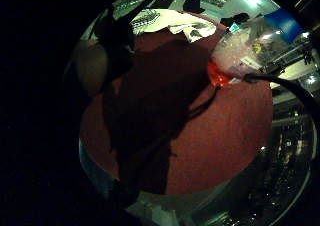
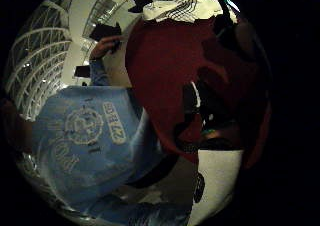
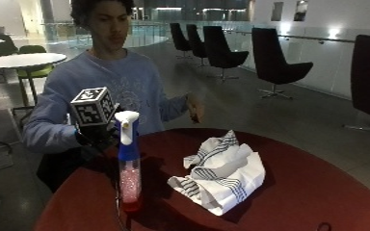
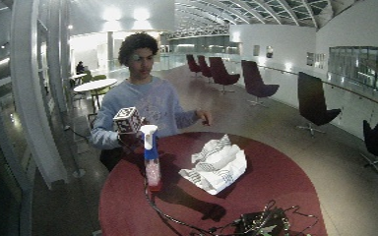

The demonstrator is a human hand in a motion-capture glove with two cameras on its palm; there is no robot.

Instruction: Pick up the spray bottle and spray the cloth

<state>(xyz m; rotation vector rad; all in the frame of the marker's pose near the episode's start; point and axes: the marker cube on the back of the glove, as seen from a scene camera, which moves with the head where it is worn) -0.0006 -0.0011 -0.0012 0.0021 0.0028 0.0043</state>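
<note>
Gloved right hand sits just behind and beside the neck of the spray bottle, at the table's near-left edge. The outside view shows the hand dark against the person's body; I cannot tell whether its fingers are curled or straight, nor whether it touches the bottle. From the little-finger palm view the bottle stands apart from the palm, upright on the red table, so my reading is that nothing is held yet.

Bottle: white trigger head, blue collar, clear body with pale liquid, red base. It stands upright on the table, its base planted. The nozzle points roughly across the table toward the cloth; likely convenient, since little turning would be needed once it is lifted.

Cloth: white with dark stripes, crumpled in a loose heap near the table's middle, to the right of the bottle as the outside view shows it and apart from it. It lies bunched, not flat, so spray would land on folds.

The person's bare left hand is raised above the far edge of the table, touching nothing.

Judgement: approach stage, pick-up not yet made. The hand's height at the neck suggests a grasp just under the trigger, leaving a finger free for it.
</note>
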